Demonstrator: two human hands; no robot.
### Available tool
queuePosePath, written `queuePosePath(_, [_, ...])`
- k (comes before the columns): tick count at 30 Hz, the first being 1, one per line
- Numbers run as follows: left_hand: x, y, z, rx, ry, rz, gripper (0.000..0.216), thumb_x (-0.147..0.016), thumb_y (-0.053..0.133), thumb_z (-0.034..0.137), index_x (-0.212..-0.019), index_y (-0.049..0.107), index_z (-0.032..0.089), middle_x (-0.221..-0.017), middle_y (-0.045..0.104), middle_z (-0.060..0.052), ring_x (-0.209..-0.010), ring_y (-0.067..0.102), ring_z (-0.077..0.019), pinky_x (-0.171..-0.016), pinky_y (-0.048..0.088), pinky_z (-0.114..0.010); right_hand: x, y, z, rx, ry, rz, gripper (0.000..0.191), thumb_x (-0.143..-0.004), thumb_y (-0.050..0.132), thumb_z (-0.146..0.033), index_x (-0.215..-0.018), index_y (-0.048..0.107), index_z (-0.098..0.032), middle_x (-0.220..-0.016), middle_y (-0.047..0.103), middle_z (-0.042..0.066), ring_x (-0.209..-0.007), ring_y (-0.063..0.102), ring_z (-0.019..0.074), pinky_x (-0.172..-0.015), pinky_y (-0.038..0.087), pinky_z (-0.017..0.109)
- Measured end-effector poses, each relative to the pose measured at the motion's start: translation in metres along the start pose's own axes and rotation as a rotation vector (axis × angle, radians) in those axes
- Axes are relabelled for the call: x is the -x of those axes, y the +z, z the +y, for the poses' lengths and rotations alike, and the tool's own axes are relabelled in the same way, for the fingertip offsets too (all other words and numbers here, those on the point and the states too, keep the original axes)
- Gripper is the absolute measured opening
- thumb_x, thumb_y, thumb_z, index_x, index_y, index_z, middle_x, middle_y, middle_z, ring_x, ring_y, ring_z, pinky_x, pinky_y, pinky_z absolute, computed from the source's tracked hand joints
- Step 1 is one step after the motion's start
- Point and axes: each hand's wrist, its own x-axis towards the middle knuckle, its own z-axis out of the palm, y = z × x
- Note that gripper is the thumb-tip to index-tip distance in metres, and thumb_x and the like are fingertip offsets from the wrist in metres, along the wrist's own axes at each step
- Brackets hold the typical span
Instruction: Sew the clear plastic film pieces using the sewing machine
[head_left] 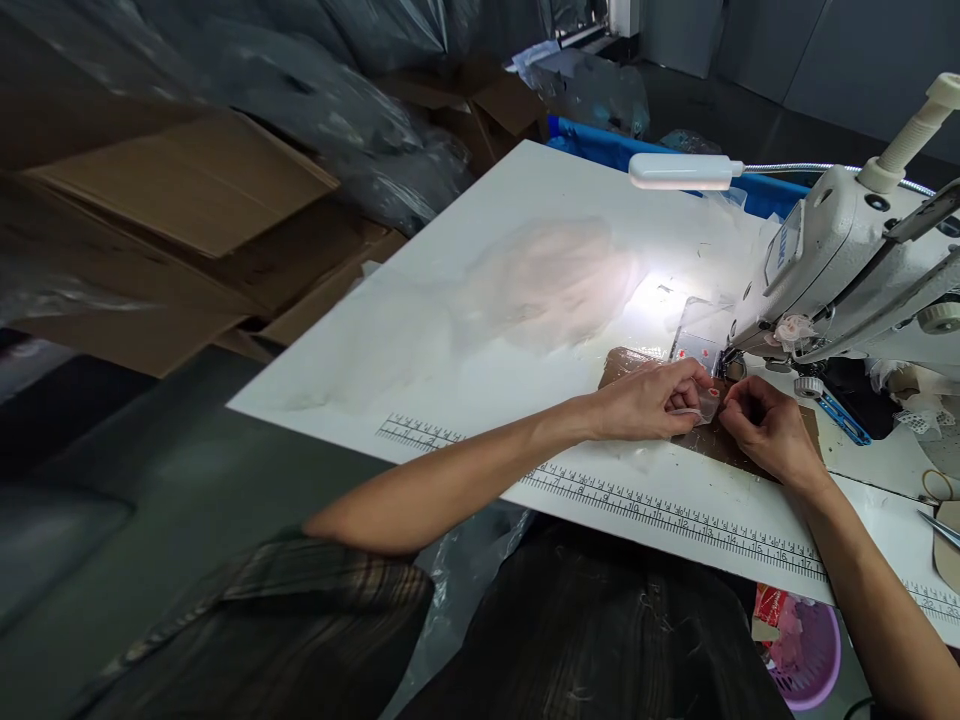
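Far left, a cardboard box (187, 180) stood with its flaps up, insides too dark to make out. Crumpled clear plastic (337, 95) lay behind it. Next along, a smaller carton (502, 105), contents hidden from me. Then the white worktop (420, 330), with a pale, sheer-looking pile (555, 280) on it, edges hazy. A blue bin (592, 140) sat past the worktop's far edge; couldn't tell how full.

Left hand (652, 400): over a brown sheet (720, 445) on the worktop, fingers bent, thumb and fingertips pinched on a small sheer piece (706, 403) with a red spot. That piece was between the two hands, just in front of the sewing machine's (840, 240) presser foot area. A clear plate (697, 330) was beyond it, also showing red spots.

Right hand (772, 430): just beside the piece's right edge, fingers curled in, thumb drawn toward the forefinger; couldn't tell whether the tips were clamped on the piece. The hands were near each other, with a narrow gap between.

Below the worktop's front edge, a purple basket (831, 660) held a red packet (770, 605) and pink scraps (787, 640). Far right, a pointed metal tool (937, 528) lay on the worktop.
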Motion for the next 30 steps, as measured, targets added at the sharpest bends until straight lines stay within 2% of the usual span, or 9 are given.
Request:
queuePosePath(2, [-0.001, -0.001, -0.001, 0.041, 0.015, -0.019, 0.034, -0.085, 0.062, 0.02, -0.118, 0.057, 0.014, -0.087, 0.07, -0.002, -0.08, 0.065, -0.0123, -0.078, 0.053, -0.028, 0.001, -0.001, 0.001, -0.061, 0.033, 0.0, 0.015, -0.078, 0.054, -0.037, -0.073, 0.052, -0.023, -0.056, 0.047, -0.005, -0.05, 0.042, 0.011, -0.048, 0.035, 0.026])
queuePosePath(5, [-0.002, -0.001, -0.004, 0.104, 0.035, -0.017, 0.022, -0.086, 0.064, 0.021, -0.108, 0.064, 0.016, -0.097, 0.072, -0.003, -0.09, 0.068, -0.0133, -0.082, 0.053, -0.028, 0.002, 0.0, 0.004, -0.175, -0.005, -0.043, 0.016, -0.083, 0.052, -0.038, -0.078, 0.051, -0.023, -0.064, 0.051, -0.003, -0.055, 0.044, 0.0114, -0.049, 0.036, 0.025])
queuePosePath(7, [-0.003, -0.001, -0.005, 0.115, 0.027, 0.01, 0.023, -0.086, 0.065, 0.02, -0.108, 0.065, 0.016, -0.095, 0.072, -0.003, -0.089, 0.068, -0.0132, -0.083, 0.054, -0.029, 0.003, -0.001, 0.006, -0.206, -0.033, -0.05, 0.018, -0.087, 0.05, -0.039, -0.079, 0.051, -0.023, -0.07, 0.053, -0.001, -0.059, 0.046, 0.012, -0.052, 0.038, 0.026])
queuePosePath(9, [-0.003, 0.0, -0.006, 0.126, 0.015, 0.019, 0.029, -0.086, 0.067, 0.019, -0.113, 0.061, 0.014, -0.088, 0.072, -0.002, -0.085, 0.068, -0.0128, -0.082, 0.054, -0.029, 0.002, -0.003, 0.008, -0.19, -0.038, -0.068, 0.02, -0.089, 0.05, -0.042, -0.083, 0.053, -0.022, -0.072, 0.054, 0.0, -0.06, 0.047, 0.0124, -0.053, 0.04, 0.027])
queuePosePath(13, [-0.002, -0.001, -0.007, 0.156, 0.031, -0.011, 0.03, -0.086, 0.066, 0.018, -0.115, 0.057, 0.014, -0.087, 0.072, -0.002, -0.084, 0.068, -0.0129, -0.082, 0.055, -0.03, 0.001, -0.01, 0.006, -0.108, -0.068, -0.206, 0.028, -0.086, 0.058, -0.044, -0.101, 0.063, -0.021, -0.082, 0.059, 0.003, -0.067, 0.052, 0.0144, -0.058, 0.044, 0.029])
queuePosePath(15, [-0.002, -0.001, -0.007, 0.151, 0.04, -0.017, 0.029, -0.086, 0.066, 0.017, -0.113, 0.057, 0.014, -0.088, 0.072, -0.002, -0.084, 0.069, -0.0128, -0.082, 0.055, -0.03, 0.0, -0.011, 0.006, -0.09, -0.088, -0.242, 0.027, -0.084, 0.062, -0.046, -0.095, 0.066, -0.022, -0.09, 0.062, 0.005, -0.073, 0.054, 0.0151, -0.062, 0.046, 0.031])
queuePosePath(20, [-0.003, -0.001, -0.007, 0.13, 0.029, -0.01, 0.029, -0.084, 0.066, 0.016, -0.111, 0.058, 0.014, -0.084, 0.072, -0.001, -0.081, 0.068, -0.0122, -0.081, 0.055, -0.03, -0.001, -0.005, 0.007, -0.18, 0.014, -0.255, 0.03, -0.083, 0.062, -0.052, -0.082, 0.062, -0.022, -0.067, 0.054, -0.001, -0.058, 0.044, 0.0127, -0.051, 0.038, 0.029])
queuePosePath(26, [-0.003, -0.003, -0.007, 0.144, 0.024, -0.017, 0.022, -0.083, 0.069, 0.023, -0.105, 0.066, 0.017, -0.091, 0.075, -0.002, -0.087, 0.071, -0.0134, -0.083, 0.055, -0.03, 0.007, 0.005, -0.001, -0.176, -0.021, -0.069, 0.025, -0.084, 0.059, -0.047, -0.078, 0.059, -0.023, -0.061, 0.053, -0.003, -0.057, 0.047, 0.0126, -0.053, 0.038, 0.028])
queuePosePath(30, [-0.004, -0.002, -0.011, 0.181, 0.02, -0.011, 0.017, -0.081, 0.07, 0.027, -0.095, 0.07, 0.017, -0.095, 0.076, -0.003, -0.092, 0.072, -0.0149, -0.086, 0.056, -0.03, 0.009, 0.001, 0.007, -0.016, 0.123, 0.242, 0.024, -0.081, 0.058, -0.046, -0.077, 0.056, -0.023, -0.057, 0.055, -0.002, -0.052, 0.05, 0.0154, -0.05, 0.037, 0.029])
